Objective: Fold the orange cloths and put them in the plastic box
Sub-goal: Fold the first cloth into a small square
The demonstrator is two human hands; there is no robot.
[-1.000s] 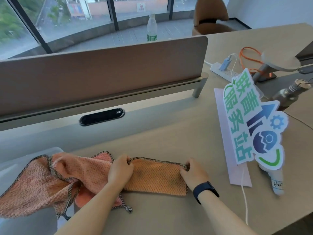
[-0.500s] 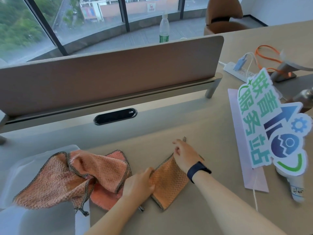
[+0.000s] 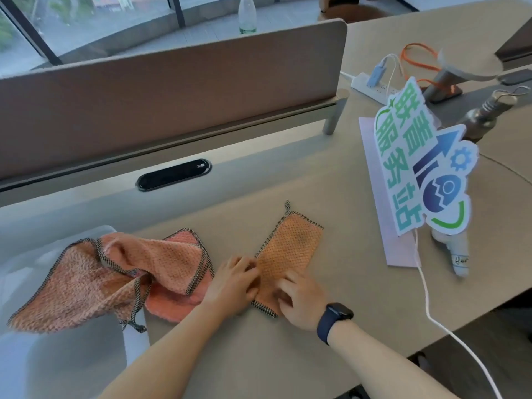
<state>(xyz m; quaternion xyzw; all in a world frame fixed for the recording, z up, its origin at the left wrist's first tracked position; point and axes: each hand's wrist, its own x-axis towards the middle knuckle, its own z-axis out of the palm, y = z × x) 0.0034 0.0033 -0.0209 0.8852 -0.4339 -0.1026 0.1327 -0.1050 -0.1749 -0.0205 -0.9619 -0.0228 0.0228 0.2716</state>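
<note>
Two hands meet at the near end of the folded cloth (image 3: 289, 249). The left hand (image 3: 234, 280) lies at its near-left edge, fingers curled onto the dark trim, and the right hand (image 3: 300, 300) rests on its near corner, fingers bent down against the weave. Neither grip is spread; both press or lightly pinch the cloth, though whether an edge is truly caught between fingers and thumb I cannot tell.

A second ago this cloth lay as a long strip across the table (image 3: 331, 326), one hand at each end. Half a second ago the right end was being carried over. Now the cloth is a narrow, thicker rectangle running away from the hands, its far end with a small loop free on the table. So one more fold appears done, and the hands look to be squaring or flattening it. By my judgement it is close to ready for the box.

Left of the folded cloth, just beyond the left hand, lies the loose pile (image 3: 115, 272) of more orange cloths, crumpled and unfolded, draped partly over the rim of the plastic box (image 3: 31, 364), which sits furthest left. No folded cloth can be seen inside it. Right of the folded cloth, well apart, stands a sign (image 3: 423, 174) with a white cable (image 3: 426, 300) trailing off the table edge. Most of the task remains.
</note>
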